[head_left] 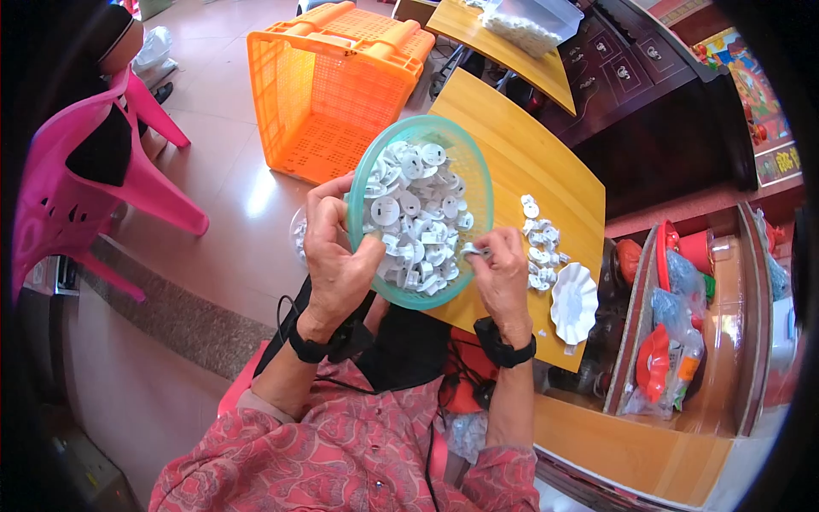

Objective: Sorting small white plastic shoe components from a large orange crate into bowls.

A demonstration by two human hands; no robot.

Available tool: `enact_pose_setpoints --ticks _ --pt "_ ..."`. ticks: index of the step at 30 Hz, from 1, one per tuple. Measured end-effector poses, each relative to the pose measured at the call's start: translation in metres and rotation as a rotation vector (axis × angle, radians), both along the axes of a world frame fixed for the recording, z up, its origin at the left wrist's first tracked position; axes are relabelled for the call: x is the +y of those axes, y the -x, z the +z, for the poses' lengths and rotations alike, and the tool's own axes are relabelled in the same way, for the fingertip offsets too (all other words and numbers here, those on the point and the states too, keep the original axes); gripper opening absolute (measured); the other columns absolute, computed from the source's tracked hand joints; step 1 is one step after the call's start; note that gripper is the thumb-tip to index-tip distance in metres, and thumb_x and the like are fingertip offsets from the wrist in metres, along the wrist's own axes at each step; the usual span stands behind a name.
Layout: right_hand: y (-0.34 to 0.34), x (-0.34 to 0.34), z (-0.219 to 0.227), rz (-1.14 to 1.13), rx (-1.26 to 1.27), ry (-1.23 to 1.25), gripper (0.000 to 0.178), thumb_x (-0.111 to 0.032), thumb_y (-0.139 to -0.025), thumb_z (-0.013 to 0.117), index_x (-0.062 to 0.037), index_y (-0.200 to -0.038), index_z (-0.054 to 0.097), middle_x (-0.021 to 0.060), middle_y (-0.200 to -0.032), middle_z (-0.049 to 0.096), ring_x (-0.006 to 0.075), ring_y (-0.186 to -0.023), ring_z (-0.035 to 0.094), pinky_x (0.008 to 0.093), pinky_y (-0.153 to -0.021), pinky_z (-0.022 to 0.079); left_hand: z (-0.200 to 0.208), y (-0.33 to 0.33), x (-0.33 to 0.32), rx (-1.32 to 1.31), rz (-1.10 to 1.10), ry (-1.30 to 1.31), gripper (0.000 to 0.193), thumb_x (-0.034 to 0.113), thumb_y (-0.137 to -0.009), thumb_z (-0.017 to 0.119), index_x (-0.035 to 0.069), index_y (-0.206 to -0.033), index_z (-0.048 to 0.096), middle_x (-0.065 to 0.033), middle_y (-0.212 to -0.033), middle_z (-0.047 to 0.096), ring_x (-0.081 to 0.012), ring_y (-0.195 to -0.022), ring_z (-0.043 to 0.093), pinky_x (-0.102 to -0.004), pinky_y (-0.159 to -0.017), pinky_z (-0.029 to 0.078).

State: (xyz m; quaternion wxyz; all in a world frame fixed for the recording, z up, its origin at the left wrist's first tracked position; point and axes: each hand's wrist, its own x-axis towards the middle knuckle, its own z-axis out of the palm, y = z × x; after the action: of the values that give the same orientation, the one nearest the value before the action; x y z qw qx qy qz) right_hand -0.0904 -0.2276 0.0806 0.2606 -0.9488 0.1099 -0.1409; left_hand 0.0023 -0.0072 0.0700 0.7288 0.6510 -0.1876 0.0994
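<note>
My left hand (pixel 331 256) is closed on the left rim of a round green plastic basket (pixel 480 171), with the thumb over the edge. Many small white plastic parts with round disc faces (pixel 414 209) fill the basket, which is tilted toward me. At its lower right edge, my right hand (pixel 505 277) pinches a small white plastic part (pixel 473 250), mostly covered by the fingers. More parts of the same kind (pixel 539 243) lie in a cluster on the wooden table (pixel 529 154), right of my right hand. A white scalloped dish (pixel 575 299) sits beside them.
An open orange crate (pixel 341 77) stands beyond the basket. At the left, a person sits on a pink plastic chair (pixel 128 171). A clear tub of small pieces (pixel 525 30) rests on another tabletop. Bags and red items fill a low shelf (pixel 725 341) at the right.
</note>
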Motion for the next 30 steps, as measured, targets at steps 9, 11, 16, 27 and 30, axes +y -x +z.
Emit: enact_pose_setpoints --ticks 9,11,16,27,30 --pt "0.022 -0.070 -0.015 -0.370 -0.134 0.338 0.018 0.001 -0.078 0.070 -0.0013 -0.094 0.061 0.0159 -0.101 0.055 0.0346 -0.089 0.061 0.0411 -0.074 0.053 0.004 0.001 -0.003 0.038 -0.021 0.074 0.017 -0.008 -0.072 0.058 0.001 -0.081 0.048 -0.0147 -0.129 0.048 -0.0200 -0.121 0.047 -0.0343 -0.105 0.036" --pt "0.026 -0.076 -0.020 -0.409 -0.126 0.378 0.018 0.000 -0.081 0.069 -0.0006 -0.098 0.062 0.0168 -0.104 0.056 0.0350 -0.093 0.061 0.0413 -0.074 0.053 0.004 0.001 -0.003 0.042 -0.029 0.082 0.017 -0.008 -0.072 0.058 0.001 -0.082 0.048 -0.0147 -0.130 0.048 -0.0198 -0.121 0.047 -0.0343 -0.105 0.036" --pt "0.009 -0.014 0.005 -0.279 -0.183 -0.114 0.022 -0.010 -0.084 0.073 -0.0018 -0.103 0.066 0.0136 -0.093 0.060 0.0239 -0.071 0.061 0.0369 -0.063 0.052 0.002 0.000 -0.001 0.027 -0.010 0.034 0.017 -0.007 -0.072 0.059 0.002 -0.082 0.049 -0.0146 -0.130 0.048 -0.0206 -0.121 0.047 -0.0348 -0.105 0.037" --pt "-0.018 0.044 -0.005 0.016 -0.094 -0.372 0.036 -0.011 -0.080 0.079 -0.0012 -0.113 0.069 0.0086 -0.086 0.061 0.0145 -0.067 0.059 0.0300 -0.061 0.049 0.003 0.000 -0.003 -0.011 0.043 0.038 0.019 -0.007 -0.071 0.061 0.000 -0.079 0.045 -0.0177 -0.122 0.052 -0.0240 -0.115 0.052 -0.0342 -0.096 0.044" --pt "-0.015 0.033 -0.011 -0.037 -0.057 -0.529 0.035 -0.010 -0.084 0.077 -0.0004 -0.116 0.068 0.0042 -0.086 0.062 0.0094 -0.069 0.059 0.0252 -0.061 0.049 0.003 0.000 -0.002 -0.012 0.052 0.030 0.020 -0.006 -0.071 0.062 0.000 -0.079 0.045 -0.0179 -0.122 0.052 -0.0240 -0.115 0.052 -0.0343 -0.095 0.044"
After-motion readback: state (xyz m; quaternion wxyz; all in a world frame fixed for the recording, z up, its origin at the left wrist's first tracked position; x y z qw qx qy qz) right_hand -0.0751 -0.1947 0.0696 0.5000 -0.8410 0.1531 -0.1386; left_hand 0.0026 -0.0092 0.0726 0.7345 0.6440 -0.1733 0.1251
